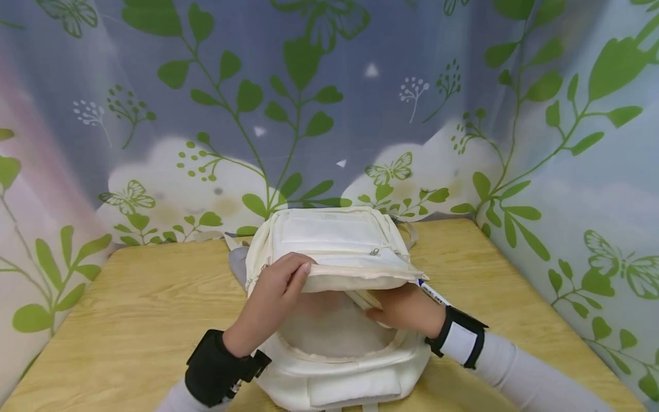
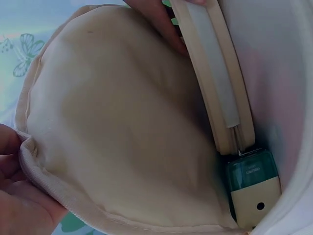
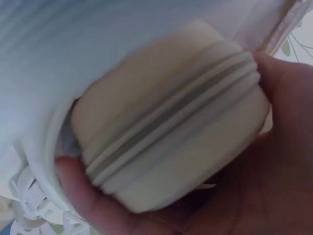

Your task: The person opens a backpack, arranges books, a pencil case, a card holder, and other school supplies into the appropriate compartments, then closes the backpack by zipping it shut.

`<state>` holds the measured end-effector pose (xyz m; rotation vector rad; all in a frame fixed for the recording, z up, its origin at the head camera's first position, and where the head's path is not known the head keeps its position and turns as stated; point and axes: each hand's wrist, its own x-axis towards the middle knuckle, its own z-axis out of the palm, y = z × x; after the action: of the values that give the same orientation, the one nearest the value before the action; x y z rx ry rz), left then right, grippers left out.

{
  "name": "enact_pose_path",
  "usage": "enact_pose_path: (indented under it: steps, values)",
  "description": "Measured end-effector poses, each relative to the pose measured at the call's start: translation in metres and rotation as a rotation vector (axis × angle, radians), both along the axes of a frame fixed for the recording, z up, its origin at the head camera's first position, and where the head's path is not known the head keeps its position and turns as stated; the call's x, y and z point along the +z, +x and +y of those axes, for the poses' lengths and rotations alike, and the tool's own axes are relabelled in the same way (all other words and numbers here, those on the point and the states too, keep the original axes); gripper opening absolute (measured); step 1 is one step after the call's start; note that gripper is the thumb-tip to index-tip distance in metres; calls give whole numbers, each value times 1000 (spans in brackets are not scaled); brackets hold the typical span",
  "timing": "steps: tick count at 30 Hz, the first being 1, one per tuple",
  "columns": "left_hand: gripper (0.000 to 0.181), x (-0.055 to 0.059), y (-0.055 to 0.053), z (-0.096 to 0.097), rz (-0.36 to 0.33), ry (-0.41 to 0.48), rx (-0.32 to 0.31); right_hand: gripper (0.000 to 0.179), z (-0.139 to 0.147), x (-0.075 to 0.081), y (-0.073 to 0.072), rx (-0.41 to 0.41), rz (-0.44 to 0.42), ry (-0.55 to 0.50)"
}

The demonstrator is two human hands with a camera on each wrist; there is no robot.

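A cream backpack (image 1: 329, 232) lies on the table with its main compartment unzipped. My left hand (image 1: 275, 294) pinches the edge of the lifted flap (image 2: 112, 127). Reaching inside the opening, my right hand (image 1: 407, 309) grips a cream zippered pouch (image 3: 171, 122), fingers on one side and thumb on the other. The left wrist view shows that pouch standing on edge in the bag. Below its end sits a small green-and-cream device (image 2: 254, 186) with a dark round hole; its kind is unclear. The bag's depths are partly hidden.
A white pen with a blue end (image 1: 434, 293) sticks out by the bag's right side, near my right wrist. The wooden table (image 1: 170, 286) surrounds the bag. Patterned curtains (image 1: 329, 114) hang behind the table and along both sides.
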<state>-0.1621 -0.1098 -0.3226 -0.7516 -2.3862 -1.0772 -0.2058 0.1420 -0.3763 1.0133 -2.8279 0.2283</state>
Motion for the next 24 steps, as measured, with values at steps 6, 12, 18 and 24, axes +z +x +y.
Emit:
enact_pose_path:
  steps: [6, 12, 18, 24]
  values:
    - [18, -6, 5, -5, -122, -28, -47, 50, 18, 9, 2, 117, -271, -130]
    - [22, -21, 15, -17, -168, -108, -149, 49, 57, 32, 18, 178, -700, -98]
    - [16, -42, 23, -28, 96, -270, -270, 37, 96, 59, 13, 83, -596, -71]
    - [8, -61, 28, -29, 387, -426, -313, 40, 89, 62, 7, 63, -481, -160]
